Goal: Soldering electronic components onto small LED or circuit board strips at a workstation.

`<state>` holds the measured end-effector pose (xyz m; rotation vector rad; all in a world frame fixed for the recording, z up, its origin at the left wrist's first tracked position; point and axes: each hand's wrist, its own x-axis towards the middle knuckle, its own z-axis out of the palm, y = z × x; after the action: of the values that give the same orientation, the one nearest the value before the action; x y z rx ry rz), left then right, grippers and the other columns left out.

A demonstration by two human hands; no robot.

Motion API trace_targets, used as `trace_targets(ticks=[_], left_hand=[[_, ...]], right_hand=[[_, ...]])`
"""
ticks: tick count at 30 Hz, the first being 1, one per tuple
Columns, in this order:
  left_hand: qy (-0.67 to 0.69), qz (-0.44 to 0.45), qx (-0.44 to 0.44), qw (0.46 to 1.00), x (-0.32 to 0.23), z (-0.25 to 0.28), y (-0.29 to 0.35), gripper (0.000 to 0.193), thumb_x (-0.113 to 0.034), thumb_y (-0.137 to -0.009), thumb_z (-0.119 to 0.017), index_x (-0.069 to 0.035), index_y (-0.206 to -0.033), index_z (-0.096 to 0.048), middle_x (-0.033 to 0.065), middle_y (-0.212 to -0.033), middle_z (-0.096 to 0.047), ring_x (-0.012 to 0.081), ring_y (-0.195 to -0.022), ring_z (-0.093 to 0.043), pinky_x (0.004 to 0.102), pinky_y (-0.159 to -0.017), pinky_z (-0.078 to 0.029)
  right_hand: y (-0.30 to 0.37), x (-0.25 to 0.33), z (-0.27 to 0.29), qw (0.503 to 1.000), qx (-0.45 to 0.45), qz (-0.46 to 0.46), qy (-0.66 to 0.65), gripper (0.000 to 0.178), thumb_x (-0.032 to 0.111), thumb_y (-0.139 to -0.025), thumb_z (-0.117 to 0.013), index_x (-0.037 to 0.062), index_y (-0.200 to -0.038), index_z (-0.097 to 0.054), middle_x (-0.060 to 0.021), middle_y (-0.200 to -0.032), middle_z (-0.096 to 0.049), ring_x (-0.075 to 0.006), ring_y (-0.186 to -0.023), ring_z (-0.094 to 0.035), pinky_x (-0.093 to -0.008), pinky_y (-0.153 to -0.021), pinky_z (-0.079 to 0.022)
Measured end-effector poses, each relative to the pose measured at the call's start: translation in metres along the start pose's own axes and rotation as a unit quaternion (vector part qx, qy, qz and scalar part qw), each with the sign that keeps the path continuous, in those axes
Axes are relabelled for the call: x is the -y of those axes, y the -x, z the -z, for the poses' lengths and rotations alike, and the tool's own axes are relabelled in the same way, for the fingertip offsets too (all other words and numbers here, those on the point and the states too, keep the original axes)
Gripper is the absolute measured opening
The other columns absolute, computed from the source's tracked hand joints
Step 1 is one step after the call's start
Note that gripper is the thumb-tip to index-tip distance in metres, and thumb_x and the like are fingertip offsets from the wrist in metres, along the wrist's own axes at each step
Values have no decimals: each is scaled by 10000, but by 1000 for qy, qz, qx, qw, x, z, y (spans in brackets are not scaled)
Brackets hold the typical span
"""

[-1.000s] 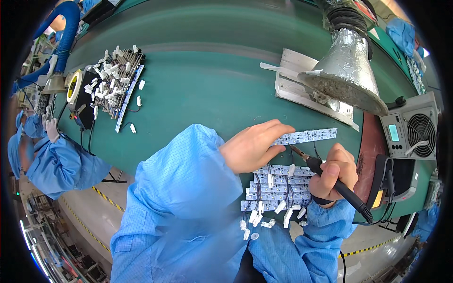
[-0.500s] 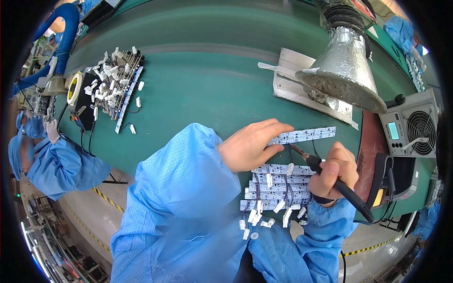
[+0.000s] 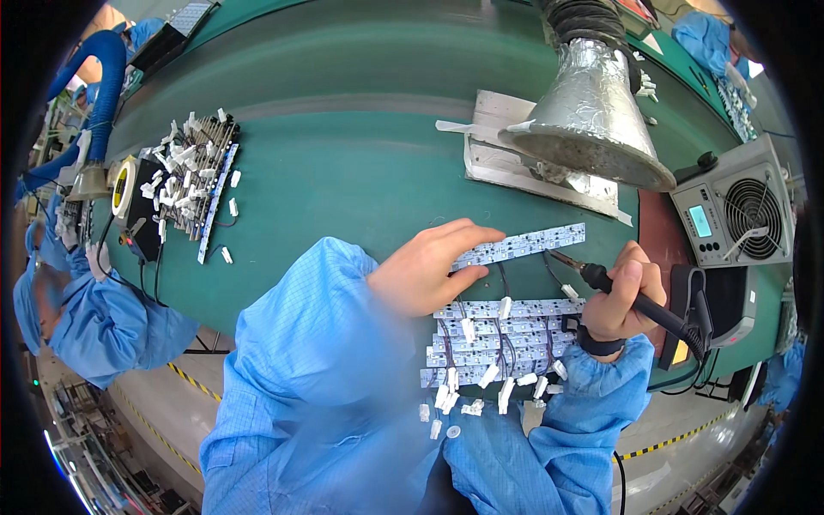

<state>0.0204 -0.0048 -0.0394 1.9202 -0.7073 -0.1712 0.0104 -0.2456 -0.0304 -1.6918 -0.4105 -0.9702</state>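
My left hand (image 3: 429, 268) pinches the left end of a narrow white circuit board strip (image 3: 528, 245) between thumb and fingers, slightly tilted. My right hand (image 3: 625, 296) is closed round the handle of a soldering iron (image 3: 639, 300). Its tip comes close to the strip's lower edge, right of the middle; whether it touches cannot be made out. Thin dark wires hang from that edge, and a white connector (image 3: 571, 292) lies near the iron. Just below, several similar strips (image 3: 481, 354) lie in overlapping rows, with wires and white connectors (image 3: 505, 395) trailing toward me.
A foil-covered extraction hood (image 3: 592, 120) hangs over a pale metal tray (image 3: 493, 163). At right stand a boxy unit with a fan (image 3: 730, 210) and a black iron holder (image 3: 687, 305). Wired strips (image 3: 197, 176) are piled at left on the green mat (image 3: 343, 180). A co-worker (image 3: 103, 300) sits at far left.
The whole view has shifted, so the bench sits further left in it. Relative to the held strip, the iron's tip has moved right along the lower edge. My left hand keeps its grip.
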Motion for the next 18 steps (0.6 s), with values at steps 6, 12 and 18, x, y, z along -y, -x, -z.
trace_targets(ticks=[6, 12, 18], left_hand=[[-7, -2, 0, 1000, 1, -2, -1, 395, -22, -815, -678, 5, -1200, -593, 174, -1063, -620, 350, -977, -618, 383, -842, -502], [-12, -4, -2, 1000, 0, -2, -1, 391, -25, -821, -678, 10, -1201, -590, 171, -1040, -619, 348, -947, -620, 381, -824, -501], [-18, -6, -5, 1000, 1, -2, -1, 391, -31, -823, -678, 13, -1201, -589, 173, -1037, -619, 348, -944, -621, 381, -820, -501]], right_hand=[[0, -1, 1, 1000, 28, -10, 7, 296, 53, -906, -456, 29, -623, -377, -48, -546, -391, -103, -523, -316, -292, -490, -232], [1, -2, 1, 999, 31, -7, 8, 291, 56, -908, -455, 27, -628, -382, -48, -545, -393, -97, -512, -309, -290, -473, -220], [1, -2, -1, 999, 32, -12, 3, 296, 58, -910, -462, 27, -628, -379, -45, -545, -389, -95, -509, -308, -286, -469, -216]])
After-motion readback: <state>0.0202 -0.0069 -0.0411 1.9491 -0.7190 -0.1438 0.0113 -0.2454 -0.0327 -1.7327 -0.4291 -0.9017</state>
